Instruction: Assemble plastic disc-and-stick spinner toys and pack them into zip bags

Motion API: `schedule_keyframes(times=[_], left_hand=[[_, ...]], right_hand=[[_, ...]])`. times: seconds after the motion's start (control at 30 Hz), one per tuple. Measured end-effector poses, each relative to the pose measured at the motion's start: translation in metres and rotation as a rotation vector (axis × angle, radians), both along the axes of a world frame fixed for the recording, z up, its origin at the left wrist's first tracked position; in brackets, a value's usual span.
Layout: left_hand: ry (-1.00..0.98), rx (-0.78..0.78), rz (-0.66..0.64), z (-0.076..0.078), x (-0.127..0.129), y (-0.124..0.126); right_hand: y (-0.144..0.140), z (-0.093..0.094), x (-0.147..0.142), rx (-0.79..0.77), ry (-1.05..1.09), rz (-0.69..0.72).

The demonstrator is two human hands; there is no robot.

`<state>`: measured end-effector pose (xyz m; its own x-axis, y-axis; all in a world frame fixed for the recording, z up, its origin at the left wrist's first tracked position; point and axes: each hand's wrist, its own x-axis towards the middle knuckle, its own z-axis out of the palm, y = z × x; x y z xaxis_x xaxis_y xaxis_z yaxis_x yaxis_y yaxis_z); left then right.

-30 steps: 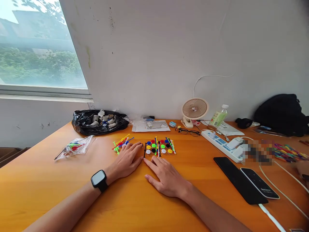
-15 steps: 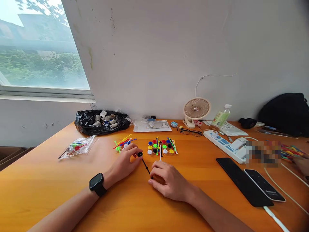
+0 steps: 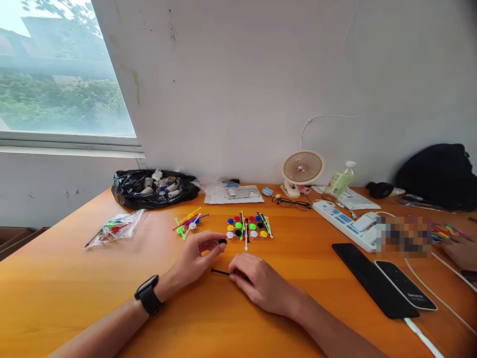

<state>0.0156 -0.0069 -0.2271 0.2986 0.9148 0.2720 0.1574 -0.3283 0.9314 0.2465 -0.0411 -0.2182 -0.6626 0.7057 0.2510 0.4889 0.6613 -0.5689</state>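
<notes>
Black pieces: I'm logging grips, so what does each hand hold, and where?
The left hand pinches a small black disc at its fingertips. The right hand holds a thin black stick by one end; the other end pokes out leftward.

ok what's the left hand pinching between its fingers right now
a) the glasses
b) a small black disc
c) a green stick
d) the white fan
b) the left hand pinches a small black disc at its fingertips, while the right hand holds a thin black stick low over the table.

Fan [image 3: 301,169] behind discs [image 3: 248,227], bag [image 3: 152,189] left.
</notes>
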Motion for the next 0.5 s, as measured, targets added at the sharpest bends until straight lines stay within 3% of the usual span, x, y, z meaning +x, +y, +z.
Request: schedule_keyframes(times=[0.1, 0.23, 0.4, 0.5], left_hand=[[-0.094, -0.088, -0.003, 0.004, 0.005, -0.003], [-0.183, -0.235, -0.022, 0.009, 0.007, -0.005], [-0.402, -0.511, -0.157, 0.007, 0.010, -0.009], [-0.450, -0.574, -0.258, 0.006, 0.014, -0.011]], right_hand=[[-0.002, 0.003, -0.002, -0.131, 0.160, -0.066], [-0.001, 0.006, -0.003, -0.163, 0.355, -0.111], [0.005, 0.004, -0.001, 0.007, 0.496, -0.208], [0.006, 0.000, 0.000, 0.112, 0.526, -0.212]])
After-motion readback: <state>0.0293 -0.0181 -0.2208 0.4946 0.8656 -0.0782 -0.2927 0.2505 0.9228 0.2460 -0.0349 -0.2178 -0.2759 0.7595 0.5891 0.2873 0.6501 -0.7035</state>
